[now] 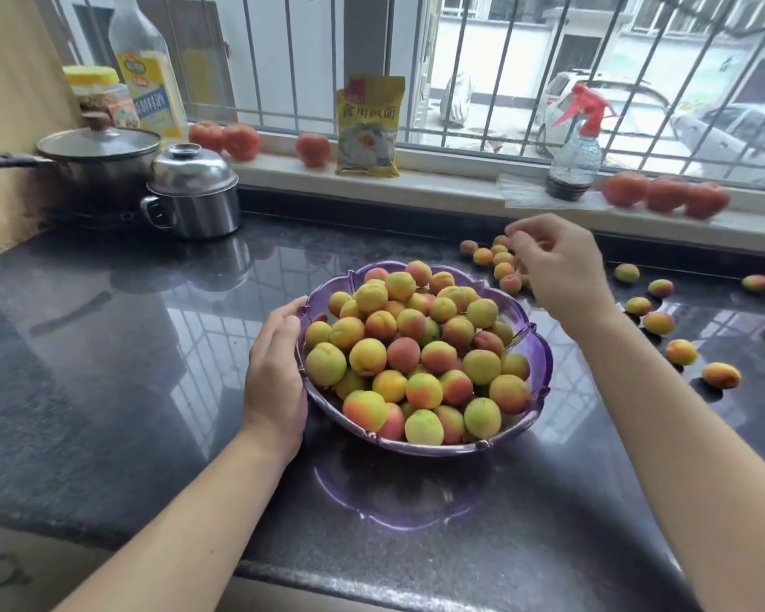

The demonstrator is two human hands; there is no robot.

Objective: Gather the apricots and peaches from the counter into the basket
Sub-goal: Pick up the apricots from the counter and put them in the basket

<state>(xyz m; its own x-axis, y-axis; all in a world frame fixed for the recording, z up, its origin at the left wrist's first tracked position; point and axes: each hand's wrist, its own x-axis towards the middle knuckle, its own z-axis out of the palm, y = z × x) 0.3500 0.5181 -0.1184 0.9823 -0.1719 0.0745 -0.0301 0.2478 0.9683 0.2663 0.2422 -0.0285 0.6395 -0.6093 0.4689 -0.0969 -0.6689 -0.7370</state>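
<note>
A purple translucent basket (544, 360) sits mid-counter, heaped with yellow-orange apricots (416, 346). My left hand (274, 368) holds its left rim, thumb on the edge, fingers hidden below. My right hand (557, 267) hovers over a small cluster of loose apricots (502, 269) behind the basket on the right, its fingers loosely bent with nothing visible in them. Several more apricots (681, 352) lie scattered over the dark counter (107, 346) to the right.
At the back left stand a lidded steel pot (195, 192) and a saucepan (98, 161). On the windowsill are an oil bottle (149, 68), a yellow packet (369, 125), a spray bottle (575, 161) and red round fruits (665, 196).
</note>
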